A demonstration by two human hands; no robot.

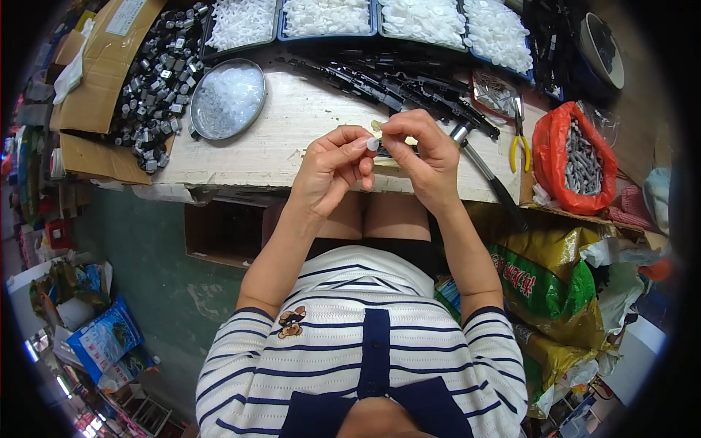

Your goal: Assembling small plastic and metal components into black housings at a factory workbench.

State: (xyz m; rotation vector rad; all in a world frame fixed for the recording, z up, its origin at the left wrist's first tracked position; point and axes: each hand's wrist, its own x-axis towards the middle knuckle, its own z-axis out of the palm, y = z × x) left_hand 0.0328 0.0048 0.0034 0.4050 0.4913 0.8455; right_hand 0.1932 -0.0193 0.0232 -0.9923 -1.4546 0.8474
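Note:
Above the front edge of the white worktable (pixel 277 142), both hands are raised close together. My left hand (pixel 332 164) pinches a small round white plastic piece (pixel 373 144) between thumb and fingertips. Beside it, my right hand (pixel 426 150) has thumb and forefinger pressed together next to the white piece; whatever they hold is too small or hidden to make out. A hammer (pixel 485 171) with a metal head and black handle lies just right of the right hand. Long black plastic strips (pixel 365 84) are heaped beyond the hands.
Trays of white plastic parts (pixel 327 35) line the back. A round metal dish (pixel 261 109) holds clear pieces. A cardboard box (pixel 87 91) spills dark metallic parts (pixel 157 91) at left. At right are yellow-handled pliers (pixel 520 146) and a red bag (pixel 544 142) of grey screw-like pieces.

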